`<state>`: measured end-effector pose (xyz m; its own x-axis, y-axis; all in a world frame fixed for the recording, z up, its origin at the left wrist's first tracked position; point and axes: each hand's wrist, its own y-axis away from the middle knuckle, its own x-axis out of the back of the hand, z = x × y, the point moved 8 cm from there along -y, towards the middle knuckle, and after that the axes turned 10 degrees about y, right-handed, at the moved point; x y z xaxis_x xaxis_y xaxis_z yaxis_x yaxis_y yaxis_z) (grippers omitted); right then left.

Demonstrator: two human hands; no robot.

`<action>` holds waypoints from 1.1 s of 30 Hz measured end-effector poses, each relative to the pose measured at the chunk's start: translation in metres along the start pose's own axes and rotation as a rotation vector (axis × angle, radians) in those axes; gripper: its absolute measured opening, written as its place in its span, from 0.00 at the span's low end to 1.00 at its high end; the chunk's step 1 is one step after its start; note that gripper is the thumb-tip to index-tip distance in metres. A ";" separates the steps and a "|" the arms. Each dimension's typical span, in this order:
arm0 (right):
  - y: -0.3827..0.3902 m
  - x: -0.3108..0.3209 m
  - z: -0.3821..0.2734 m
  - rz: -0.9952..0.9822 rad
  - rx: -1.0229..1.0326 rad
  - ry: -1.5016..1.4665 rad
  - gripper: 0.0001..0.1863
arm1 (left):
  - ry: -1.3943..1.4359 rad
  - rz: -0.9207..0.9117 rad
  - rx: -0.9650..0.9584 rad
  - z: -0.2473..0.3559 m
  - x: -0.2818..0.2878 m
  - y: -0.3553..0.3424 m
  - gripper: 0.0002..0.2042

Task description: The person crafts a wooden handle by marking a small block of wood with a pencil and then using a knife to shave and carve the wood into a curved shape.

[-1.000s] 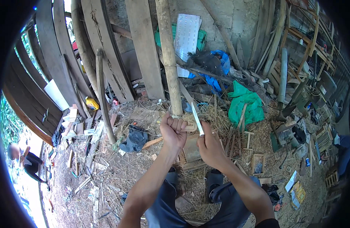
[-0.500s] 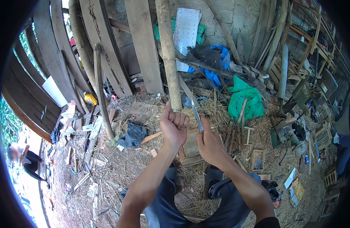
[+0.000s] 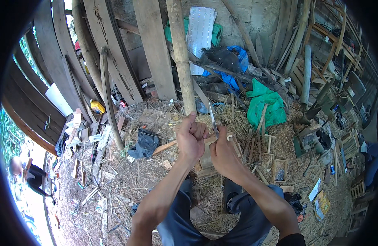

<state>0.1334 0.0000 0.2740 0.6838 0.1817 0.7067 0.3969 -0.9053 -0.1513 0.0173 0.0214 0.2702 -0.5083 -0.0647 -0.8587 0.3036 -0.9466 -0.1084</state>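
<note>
In my right hand [image 3: 226, 151] is a knife, closed in my fingers; its narrow, shiny blade [image 3: 212, 118] points up and away from me. My left hand [image 3: 192, 139] is just left of it, fingers curled in and thumb raised. Whatever that hand may be gripping is too small or hidden to make out. Directly beyond the left thumb stands a bamboo pole [image 3: 181, 61], its lower end partly covered by the thumb. Below and between both hands, a wooden box-like block [image 3: 206, 162] rests on the ground, partly hidden by them.
A green plastic bag [image 3: 265, 108] lies ahead to the right, a black plastic bag [image 3: 144, 143] to the left. Leaning planks [image 3: 154, 49] line the far left. A small wooden tray [image 3: 280, 170] sits at right. Another person [image 3: 33, 174] is at far left.
My left hand has shifted slightly right, bringing its thumb over the pole's lower end. The knife blade has turned more upright, and my right hand has moved slightly left.
</note>
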 end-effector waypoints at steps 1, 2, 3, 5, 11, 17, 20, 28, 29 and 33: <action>-0.001 -0.001 0.001 0.003 0.000 -0.001 0.23 | 0.001 -0.009 -0.003 -0.001 -0.001 0.001 0.25; -0.001 -0.002 0.003 0.011 -0.014 -0.025 0.22 | 0.003 -0.018 -0.007 -0.001 -0.002 0.002 0.25; -0.001 -0.002 0.004 0.018 -0.028 -0.050 0.21 | 0.002 -0.021 -0.006 -0.002 -0.003 0.002 0.25; -0.002 -0.002 0.005 0.026 -0.036 -0.059 0.19 | -0.012 0.016 -0.004 -0.003 0.000 0.004 0.26; -0.002 0.000 0.012 0.059 -0.016 -0.063 0.15 | -0.065 -0.070 0.009 -0.008 -0.008 0.009 0.26; -0.002 0.007 0.013 0.022 0.016 -0.010 0.15 | -0.173 -0.150 -0.019 -0.015 -0.015 0.016 0.24; -0.009 0.008 0.029 0.083 0.042 -0.089 0.15 | -0.210 -0.118 -0.118 -0.021 -0.024 0.015 0.25; 0.000 0.027 0.032 0.148 -0.039 -0.173 0.20 | 0.532 0.183 0.148 -0.010 0.034 -0.024 0.24; 0.002 0.024 0.025 0.121 -0.025 -0.166 0.20 | 0.532 0.190 0.155 -0.012 0.035 -0.024 0.24; 0.006 0.019 0.001 0.121 0.049 -0.164 0.21 | 0.584 0.210 0.173 -0.015 0.036 -0.022 0.23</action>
<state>0.1491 -0.0014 0.2860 0.8172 0.1366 0.5600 0.3326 -0.9052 -0.2646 0.0046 0.0449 0.2344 0.0854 -0.1174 -0.9894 0.1898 -0.9729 0.1318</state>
